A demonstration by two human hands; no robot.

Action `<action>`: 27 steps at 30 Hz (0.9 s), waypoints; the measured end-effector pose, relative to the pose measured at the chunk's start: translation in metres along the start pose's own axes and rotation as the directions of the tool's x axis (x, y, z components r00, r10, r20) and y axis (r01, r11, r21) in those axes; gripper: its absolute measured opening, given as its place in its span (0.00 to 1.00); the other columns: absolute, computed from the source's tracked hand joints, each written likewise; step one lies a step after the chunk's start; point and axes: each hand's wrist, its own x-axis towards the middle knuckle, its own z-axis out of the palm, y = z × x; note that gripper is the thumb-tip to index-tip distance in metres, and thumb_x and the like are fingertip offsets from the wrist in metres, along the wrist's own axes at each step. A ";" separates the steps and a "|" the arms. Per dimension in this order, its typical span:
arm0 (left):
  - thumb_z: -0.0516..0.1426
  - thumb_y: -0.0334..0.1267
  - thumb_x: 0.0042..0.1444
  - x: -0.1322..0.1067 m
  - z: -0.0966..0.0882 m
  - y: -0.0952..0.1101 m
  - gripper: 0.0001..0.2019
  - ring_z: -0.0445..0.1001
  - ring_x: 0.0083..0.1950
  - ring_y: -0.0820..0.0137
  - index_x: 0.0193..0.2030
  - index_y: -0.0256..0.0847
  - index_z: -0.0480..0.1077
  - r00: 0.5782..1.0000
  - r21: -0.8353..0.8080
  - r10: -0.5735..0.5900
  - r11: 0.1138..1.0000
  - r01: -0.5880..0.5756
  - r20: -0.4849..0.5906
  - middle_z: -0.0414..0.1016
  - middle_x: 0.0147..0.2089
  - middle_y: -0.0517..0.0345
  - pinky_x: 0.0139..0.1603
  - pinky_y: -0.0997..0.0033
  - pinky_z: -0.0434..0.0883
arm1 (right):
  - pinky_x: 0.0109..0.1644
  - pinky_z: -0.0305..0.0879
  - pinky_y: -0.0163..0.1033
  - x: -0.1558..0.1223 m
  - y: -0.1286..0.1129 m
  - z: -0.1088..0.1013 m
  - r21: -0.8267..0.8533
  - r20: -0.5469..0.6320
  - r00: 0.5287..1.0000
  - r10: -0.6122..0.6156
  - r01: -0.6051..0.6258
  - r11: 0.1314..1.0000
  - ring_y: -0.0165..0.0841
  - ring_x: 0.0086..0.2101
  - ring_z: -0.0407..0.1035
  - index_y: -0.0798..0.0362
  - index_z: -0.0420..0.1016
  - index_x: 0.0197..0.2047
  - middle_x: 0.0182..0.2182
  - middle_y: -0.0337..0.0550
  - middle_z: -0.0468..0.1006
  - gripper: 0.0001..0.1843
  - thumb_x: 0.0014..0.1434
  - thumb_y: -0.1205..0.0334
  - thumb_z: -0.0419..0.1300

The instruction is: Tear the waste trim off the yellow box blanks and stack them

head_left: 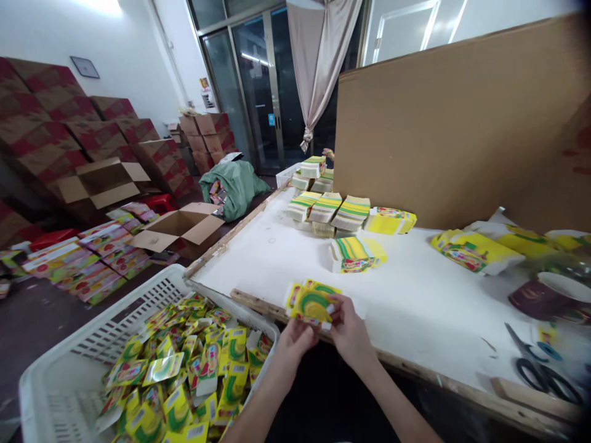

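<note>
Over the table's front edge, both my hands are at a small yellow and green printed carton. My left hand grips its lower left side, thumb in front, with the other fingers partly hidden. At the right edge, my right hand pinches the carton near its white end flaps. Whether this is one carton or two overlapping ones, I cannot tell. Just beyond lies a short stack of flat yellow cartons. Below and left of my hands, a white plastic basket holds many folded yellow cartons.
Rows of flat carton stacks stand farther back on the white table. At right are more cartons, a dark cup and scissors. A cardboard sheet stands behind. Open boxes sit on the floor left.
</note>
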 end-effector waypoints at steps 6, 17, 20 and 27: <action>0.51 0.50 0.50 0.015 0.025 0.032 0.14 0.70 0.33 0.71 0.32 0.40 0.63 0.943 -0.365 0.142 0.896 -0.252 -0.301 0.67 0.28 0.60 0.37 0.70 0.68 | 0.37 0.65 0.36 -0.033 -0.047 0.020 0.486 0.171 0.984 -0.042 -0.047 0.873 0.30 0.32 0.65 0.49 0.56 0.47 0.32 0.38 0.67 0.24 0.47 0.71 0.56; 0.60 0.45 0.43 0.007 0.008 0.017 0.18 0.71 0.41 0.67 0.41 0.38 0.66 0.920 0.035 0.314 0.949 -0.315 -0.235 0.73 0.38 0.55 0.43 0.68 0.67 | 0.38 0.65 0.38 -0.012 -0.027 -0.004 0.234 0.043 0.999 0.024 -0.033 0.972 0.35 0.33 0.68 0.52 0.67 0.36 0.32 0.41 0.73 0.09 0.49 0.68 0.53; 0.59 0.41 0.46 0.008 -0.004 0.016 0.12 0.72 0.40 0.65 0.36 0.36 0.69 0.935 0.156 0.290 0.953 -0.261 -0.206 0.75 0.35 0.54 0.44 0.65 0.67 | 0.37 0.66 0.38 -0.007 -0.021 -0.014 0.194 0.058 0.998 -0.014 0.002 0.981 0.35 0.33 0.69 0.52 0.68 0.34 0.31 0.41 0.74 0.08 0.51 0.68 0.50; 0.62 0.41 0.41 -0.008 -0.013 0.067 0.33 0.59 0.57 0.59 0.55 0.40 0.56 0.857 0.684 0.514 0.633 -0.363 -0.020 0.61 0.56 0.45 0.57 0.55 0.56 | 0.43 0.62 0.43 -0.004 -0.020 -0.035 -0.267 0.053 0.947 -0.316 0.319 0.910 0.35 0.36 0.67 0.48 0.71 0.36 0.32 0.40 0.75 0.18 0.48 0.76 0.48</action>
